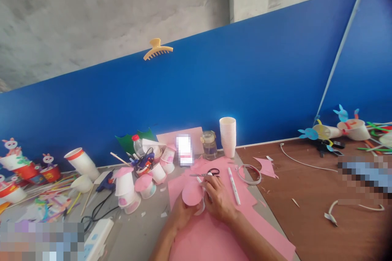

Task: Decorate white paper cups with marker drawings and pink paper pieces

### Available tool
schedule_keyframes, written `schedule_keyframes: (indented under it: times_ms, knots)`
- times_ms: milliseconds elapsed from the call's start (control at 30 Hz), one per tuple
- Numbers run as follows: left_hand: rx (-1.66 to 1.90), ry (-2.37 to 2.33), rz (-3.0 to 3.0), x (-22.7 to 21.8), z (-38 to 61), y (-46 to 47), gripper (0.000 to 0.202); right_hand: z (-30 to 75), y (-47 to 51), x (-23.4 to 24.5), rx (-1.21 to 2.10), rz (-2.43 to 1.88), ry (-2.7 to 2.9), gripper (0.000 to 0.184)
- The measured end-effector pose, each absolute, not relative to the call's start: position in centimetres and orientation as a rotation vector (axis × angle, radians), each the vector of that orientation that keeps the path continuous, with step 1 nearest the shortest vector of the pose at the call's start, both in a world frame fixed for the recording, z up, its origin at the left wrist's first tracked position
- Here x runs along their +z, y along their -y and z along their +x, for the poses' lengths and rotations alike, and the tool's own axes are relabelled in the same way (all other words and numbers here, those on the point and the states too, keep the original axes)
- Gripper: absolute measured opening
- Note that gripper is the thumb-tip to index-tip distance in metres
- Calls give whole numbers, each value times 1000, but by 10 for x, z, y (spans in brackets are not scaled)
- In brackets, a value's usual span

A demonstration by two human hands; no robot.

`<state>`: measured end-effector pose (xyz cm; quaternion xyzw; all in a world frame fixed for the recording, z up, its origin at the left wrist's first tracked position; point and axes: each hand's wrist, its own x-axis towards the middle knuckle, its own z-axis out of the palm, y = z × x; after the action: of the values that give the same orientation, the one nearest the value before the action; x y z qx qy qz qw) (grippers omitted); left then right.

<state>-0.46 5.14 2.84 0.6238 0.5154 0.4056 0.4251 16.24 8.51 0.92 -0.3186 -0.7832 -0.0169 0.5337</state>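
Observation:
My left hand [183,217] is wrapped round a white paper cup [200,207] whose near side shows a round pink paper piece [192,194]. Close against the cup's right side, my right hand [219,199] pinches a slim white marker [199,180], mostly hidden by the fingers. Under both hands lie sheets of pink paper [196,238]. Just beyond them rest black-handled scissors [213,172]. Another white marker [234,186] lies to the right, near a roll of clear tape [249,174].
A stack of paper cups [228,136] stands at the back beside a lidded jar [209,145] and a bright phone [185,150]. Pink-topped cups [124,183] crowd the left, near a glue gun [105,181] and a power strip [98,238]. A white cable [309,163] crosses the brown table.

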Motion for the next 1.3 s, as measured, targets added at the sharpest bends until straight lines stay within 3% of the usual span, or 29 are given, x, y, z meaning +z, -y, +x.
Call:
schedule_keyframes:
  times_ms: [233,400,633,833,1300]
  knots:
    - [1003,-1320,1563,31,-4,-48,48,164,-83,14,105,-802,1682,32]
    - [1031,-1298,1604,27,-2,-50,48,153,-70,25,127,-741,1900,42]
    - [1131,-1409,1611,13,-7,-51,26,141,-64,23,22,-681,2106,35]
    - [1086,-1345,1674,17,-1,-50,30,142,-66,25,96,-672,2046,22]
    - [1013,-1390,1757,8,-3,-53,30,134,-68,12,143,-720,2038,27]
